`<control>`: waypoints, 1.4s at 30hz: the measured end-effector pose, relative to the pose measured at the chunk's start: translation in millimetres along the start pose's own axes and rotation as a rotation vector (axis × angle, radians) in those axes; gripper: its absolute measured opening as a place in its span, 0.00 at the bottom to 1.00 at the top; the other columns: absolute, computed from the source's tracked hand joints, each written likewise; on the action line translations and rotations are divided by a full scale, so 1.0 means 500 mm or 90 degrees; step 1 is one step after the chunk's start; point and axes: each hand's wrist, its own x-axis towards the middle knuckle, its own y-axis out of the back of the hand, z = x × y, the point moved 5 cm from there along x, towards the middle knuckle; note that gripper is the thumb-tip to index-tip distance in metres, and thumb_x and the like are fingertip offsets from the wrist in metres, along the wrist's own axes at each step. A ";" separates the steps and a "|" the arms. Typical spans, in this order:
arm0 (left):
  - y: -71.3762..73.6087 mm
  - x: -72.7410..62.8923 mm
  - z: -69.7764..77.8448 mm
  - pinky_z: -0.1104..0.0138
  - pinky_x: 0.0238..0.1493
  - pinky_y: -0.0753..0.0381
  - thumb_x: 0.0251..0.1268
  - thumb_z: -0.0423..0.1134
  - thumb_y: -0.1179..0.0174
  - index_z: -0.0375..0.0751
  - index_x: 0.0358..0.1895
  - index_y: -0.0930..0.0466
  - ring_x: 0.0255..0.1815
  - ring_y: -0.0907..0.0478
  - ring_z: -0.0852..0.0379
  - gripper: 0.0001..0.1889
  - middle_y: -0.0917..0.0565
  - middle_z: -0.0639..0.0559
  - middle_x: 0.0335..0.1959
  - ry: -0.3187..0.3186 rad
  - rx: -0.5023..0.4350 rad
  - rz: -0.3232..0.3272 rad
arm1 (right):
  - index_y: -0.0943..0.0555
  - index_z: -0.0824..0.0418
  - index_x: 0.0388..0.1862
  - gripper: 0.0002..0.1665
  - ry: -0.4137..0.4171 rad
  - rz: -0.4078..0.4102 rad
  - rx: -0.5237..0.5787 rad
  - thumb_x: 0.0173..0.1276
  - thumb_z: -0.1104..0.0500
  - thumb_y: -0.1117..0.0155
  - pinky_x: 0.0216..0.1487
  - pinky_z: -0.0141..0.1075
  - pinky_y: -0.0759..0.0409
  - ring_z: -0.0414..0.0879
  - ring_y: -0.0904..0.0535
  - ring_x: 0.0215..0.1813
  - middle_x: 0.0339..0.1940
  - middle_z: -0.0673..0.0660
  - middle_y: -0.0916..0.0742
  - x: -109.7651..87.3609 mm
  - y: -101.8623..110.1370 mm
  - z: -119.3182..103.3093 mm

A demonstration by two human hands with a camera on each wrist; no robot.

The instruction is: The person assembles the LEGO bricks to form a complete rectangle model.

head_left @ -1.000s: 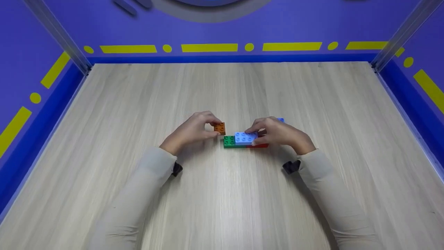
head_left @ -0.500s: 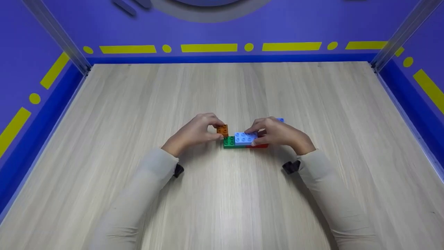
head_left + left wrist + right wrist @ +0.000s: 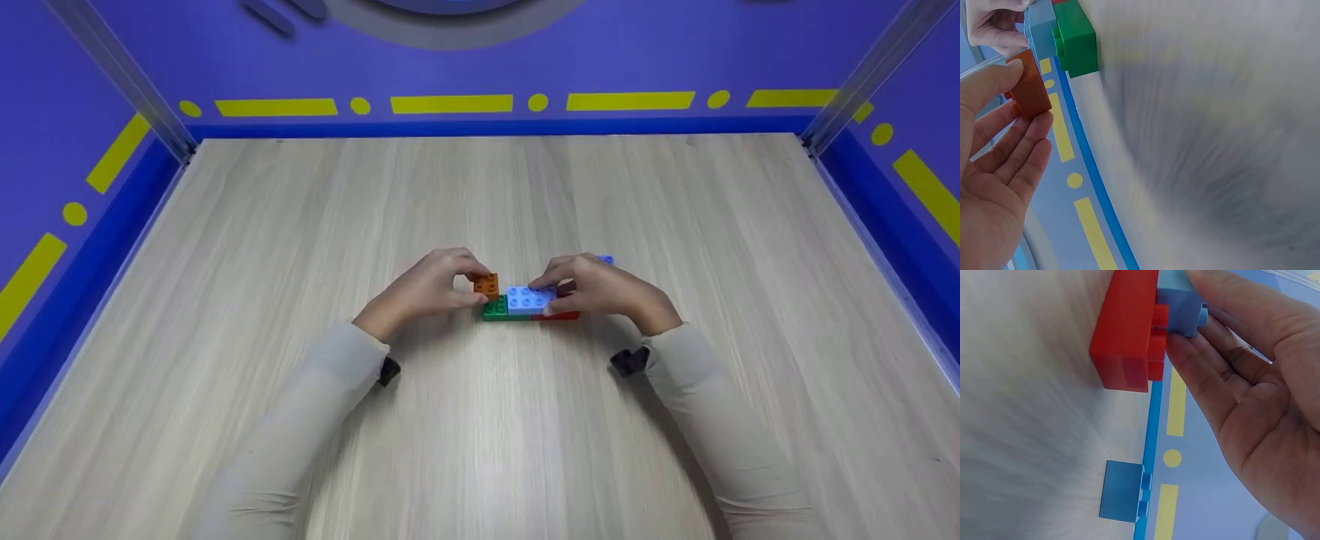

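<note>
My left hand [image 3: 439,283] pinches a small orange building brick [image 3: 486,286] between thumb and fingers, studs up. In the head view the brick overlaps the back of a green brick [image 3: 496,306]; the left wrist view shows it apart from the green one [image 3: 1077,39]. A light blue brick [image 3: 529,299] sits on top, bridging the green brick and a red brick [image 3: 1126,332]. My right hand [image 3: 600,286] grips the light blue brick's right end with thumb and fingers and hides part of the red brick.
Another blue brick [image 3: 1121,491] stands on the table behind the right hand, its top peeking out in the head view. The wood-look table [image 3: 480,420] is bounded by purple-blue walls [image 3: 480,71] with yellow marks at the back and sides.
My left hand has moved a little right and toward the person with the orange brick, from left of the green brick to overlapping it. The right hand has stayed in place.
</note>
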 end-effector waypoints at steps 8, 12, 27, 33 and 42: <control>-0.002 0.000 0.006 0.57 0.51 0.20 0.60 0.37 0.34 0.37 0.50 0.16 0.46 0.20 0.52 0.15 0.16 0.46 0.45 -0.018 0.004 0.000 | 0.17 0.60 0.54 0.21 0.004 0.006 -0.005 0.60 0.62 0.30 0.49 0.42 0.19 0.48 0.19 0.47 0.46 0.56 0.14 -0.002 0.002 -0.003; -0.003 0.000 0.008 0.57 0.52 0.20 0.60 0.37 0.34 0.37 0.51 0.16 0.46 0.20 0.52 0.16 0.16 0.46 0.45 -0.027 0.003 -0.002 | 0.17 0.60 0.54 0.21 0.001 0.005 -0.004 0.60 0.62 0.30 0.49 0.42 0.19 0.48 0.19 0.47 0.46 0.56 0.14 -0.001 0.001 -0.003; -0.014 0.001 0.013 0.57 0.53 0.21 0.60 0.38 0.34 0.38 0.52 0.17 0.47 0.21 0.52 0.17 0.17 0.47 0.46 -0.008 0.020 -0.026 | 0.17 0.60 0.54 0.21 0.006 0.005 -0.001 0.60 0.63 0.31 0.50 0.43 0.19 0.48 0.19 0.48 0.46 0.57 0.14 -0.001 0.000 0.000; -0.018 0.003 0.013 0.59 0.50 0.20 0.59 0.37 0.33 0.37 0.51 0.16 0.46 0.20 0.51 0.16 0.16 0.46 0.45 -0.021 0.023 -0.023 | 0.17 0.61 0.54 0.21 0.015 0.005 0.004 0.60 0.63 0.30 0.49 0.43 0.18 0.48 0.18 0.48 0.45 0.57 0.14 -0.002 0.001 -0.002; -0.023 0.005 0.013 0.60 0.48 0.21 0.58 0.37 0.33 0.37 0.50 0.16 0.45 0.20 0.51 0.16 0.16 0.46 0.44 -0.027 0.031 -0.024 | 0.17 0.61 0.54 0.21 0.006 0.004 0.006 0.60 0.63 0.30 0.50 0.42 0.18 0.49 0.18 0.48 0.46 0.57 0.14 0.000 0.001 -0.001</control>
